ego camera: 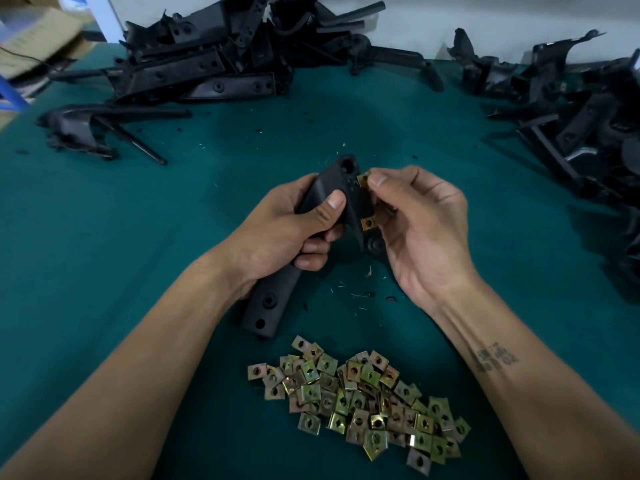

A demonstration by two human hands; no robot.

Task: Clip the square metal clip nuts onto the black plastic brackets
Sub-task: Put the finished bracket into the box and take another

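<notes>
1. Mid-table, above the green mat [104, 237]: left hand [287, 233] is wrapped around a black plastic bracket [277, 299], thumb pressed on its face, fingers curled under. Bracket is held tilted, upper end away from the person.
2. Right hand [415, 223] pinches a clip nut [363, 180] between thumb and fingertips, right at the bracket's upper right edge. Nut touches the edge; can't tell if it's fully seated.
3. Second clip nut [368, 223] already sits on the same edge lower down, so this bracket looks half done.
4. Step in hand, my read: pushing the upper nut onto its tab.
5. Next move likely needs: a straight push along the tab until the nut's hole lines up with the bracket hole. Left hand must brace against the push. Skewed entry could jam it or spring it off.
6. Supply: loose pile of clip nuts [360, 393] near the person, between the forearms, just below the bracket's lower end.
7. Bracket piles sit at far left [194, 64] and far right [571, 109]. Can't tell which is finished stock.
8. Black plastic crumbs and metal slivers litter the mat around the hands.
</notes>
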